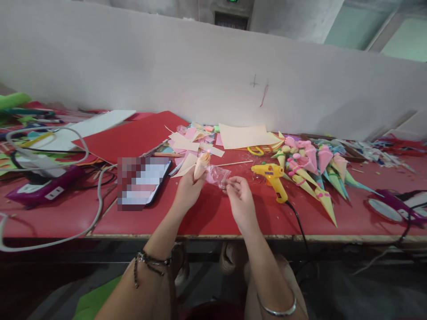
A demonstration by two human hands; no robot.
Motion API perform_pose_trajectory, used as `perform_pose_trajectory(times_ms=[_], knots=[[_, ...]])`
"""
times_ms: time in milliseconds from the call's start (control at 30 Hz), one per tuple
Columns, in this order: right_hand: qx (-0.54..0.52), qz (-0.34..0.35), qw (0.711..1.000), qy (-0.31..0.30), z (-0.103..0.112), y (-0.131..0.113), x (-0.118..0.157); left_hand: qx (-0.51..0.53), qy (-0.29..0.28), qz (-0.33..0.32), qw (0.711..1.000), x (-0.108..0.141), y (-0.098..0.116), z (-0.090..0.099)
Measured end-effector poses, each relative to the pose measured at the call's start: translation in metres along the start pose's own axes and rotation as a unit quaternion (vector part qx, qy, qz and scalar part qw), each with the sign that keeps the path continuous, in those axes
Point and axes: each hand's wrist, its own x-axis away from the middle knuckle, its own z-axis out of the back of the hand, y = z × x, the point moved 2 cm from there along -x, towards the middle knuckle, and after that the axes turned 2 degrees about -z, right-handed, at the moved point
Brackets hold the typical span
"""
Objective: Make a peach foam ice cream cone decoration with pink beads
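My left hand is closed around a small cream paper cone with an orange top, held upright above the table. My right hand pinches the edge of a small clear plastic bag with something pink at its left end. The bag stretches from my right fingertips to beside the cone; whether my left fingers also grip it is hidden. To the right of my right hand lies a yellow hot glue gun with a black cord. A phone with a blurred screen lies left of my left hand.
Finished paper cones in pink, yellow and blue are piled at the right. Paper scraps, a cream sheet and yellow-handled scissors lie behind my hands. Purple power strips and cables flank the red table.
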Motion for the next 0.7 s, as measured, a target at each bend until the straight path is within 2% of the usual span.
perform_pose_trajectory(times_ms=[100, 200, 333, 433, 700], knots=[[-0.038, 0.000, 0.999, 0.030, 0.004, -0.002, -0.001, 0.085, 0.017, 0.001, 0.996, 0.002, 0.006, -0.001], [-0.064, -0.018, 0.996, 0.060, 0.007, -0.004, -0.001, 0.120, 0.028, -0.016, 0.992, 0.005, 0.013, -0.003], [-0.160, -0.065, 0.984, 0.028, 0.006, -0.007, 0.000, 0.110, 0.044, -0.015, 0.993, 0.006, 0.018, -0.003], [-0.199, -0.094, 0.975, 0.026, 0.006, -0.008, 0.001, 0.105, 0.044, -0.016, 0.993, 0.007, 0.019, -0.002], [-0.191, -0.106, 0.976, -0.011, 0.004, -0.005, 0.000, 0.079, 0.047, -0.014, 0.996, 0.009, 0.023, -0.003]])
